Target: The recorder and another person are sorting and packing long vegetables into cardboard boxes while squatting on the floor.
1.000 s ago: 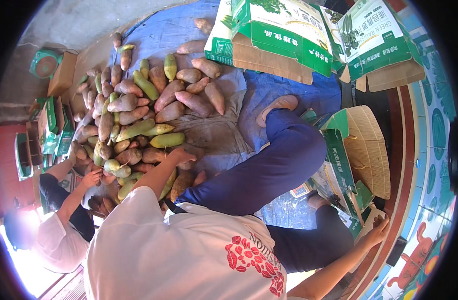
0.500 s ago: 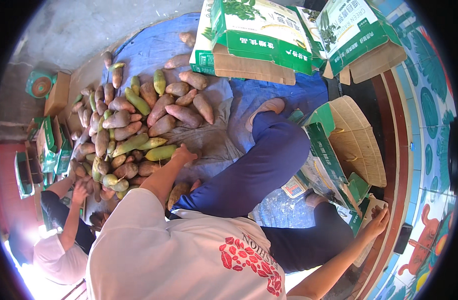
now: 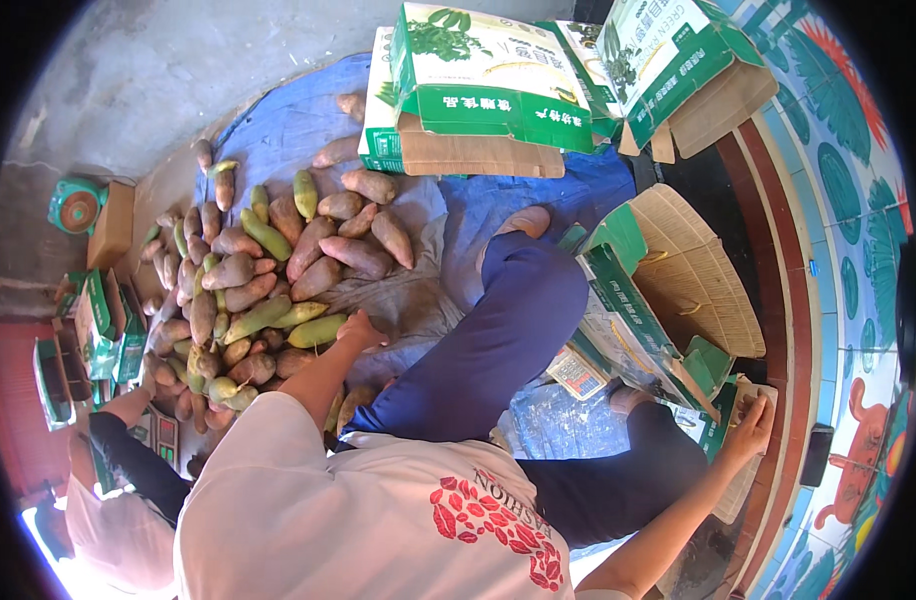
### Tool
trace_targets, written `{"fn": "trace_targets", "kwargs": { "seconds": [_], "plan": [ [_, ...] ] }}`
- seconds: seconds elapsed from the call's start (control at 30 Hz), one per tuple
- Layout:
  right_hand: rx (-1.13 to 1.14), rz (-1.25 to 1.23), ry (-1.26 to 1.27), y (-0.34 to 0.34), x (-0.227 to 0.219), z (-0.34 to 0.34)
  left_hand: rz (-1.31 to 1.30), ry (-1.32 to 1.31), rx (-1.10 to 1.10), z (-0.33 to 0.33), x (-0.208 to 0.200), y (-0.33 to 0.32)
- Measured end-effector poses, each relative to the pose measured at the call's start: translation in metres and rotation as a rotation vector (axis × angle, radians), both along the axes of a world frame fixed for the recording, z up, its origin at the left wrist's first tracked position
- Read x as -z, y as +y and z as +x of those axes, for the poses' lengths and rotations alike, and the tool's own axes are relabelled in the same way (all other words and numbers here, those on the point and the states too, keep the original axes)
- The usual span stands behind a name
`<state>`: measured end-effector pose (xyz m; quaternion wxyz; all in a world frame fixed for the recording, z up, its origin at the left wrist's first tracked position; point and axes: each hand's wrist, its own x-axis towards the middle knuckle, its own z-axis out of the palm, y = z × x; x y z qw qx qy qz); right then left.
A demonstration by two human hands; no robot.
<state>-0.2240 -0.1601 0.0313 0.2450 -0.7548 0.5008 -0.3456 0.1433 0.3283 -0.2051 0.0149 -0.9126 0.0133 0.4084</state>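
My left hand (image 3: 363, 331) reaches to the near right side of a heap of muddy reddish-brown roots (image 3: 356, 257) and green radishes. Its fingers look stretched out, beside the end of a pale green radish (image 3: 318, 331); nothing shows in its grip. Far to the right, my right hand (image 3: 749, 428) has its fingers curled over a flap of cardboard (image 3: 768, 396). That flap is by an open green-and-white carton (image 3: 633, 315), lined with a straw-coloured slatted mat (image 3: 706, 290). The carton leans beside my bent legs.
Open green-and-white cartons (image 3: 493, 122) stand at the back on a blue tarp (image 3: 298, 110). A keypad panel (image 3: 578, 372) lies between my legs. At left are a co-worker (image 3: 118, 520), more cartons (image 3: 103, 310) and a green round-dial device (image 3: 76, 206). A dark flat object (image 3: 818, 455) lies at right.
The view has shifted slightly. My right hand's fingers now curl at the cardboard flap. My left hand stays by the pale green radish. The co-worker's raised hand has dropped from sight.
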Motion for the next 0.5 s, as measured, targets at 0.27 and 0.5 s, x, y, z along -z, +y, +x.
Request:
{"fn": "trace_targets", "kwargs": {
  "seconds": [0.27,0.5],
  "plan": [
    [-0.086,-0.02,-0.119,0.01,0.001,0.021,-0.595,-0.274,-0.17,0.033,-0.08,-0.037],
    [-0.156,-0.031,-0.036,0.031,-0.007,0.042,-1.228,-0.381,-0.133,0.042,-0.216,-0.136]
  ]
}}
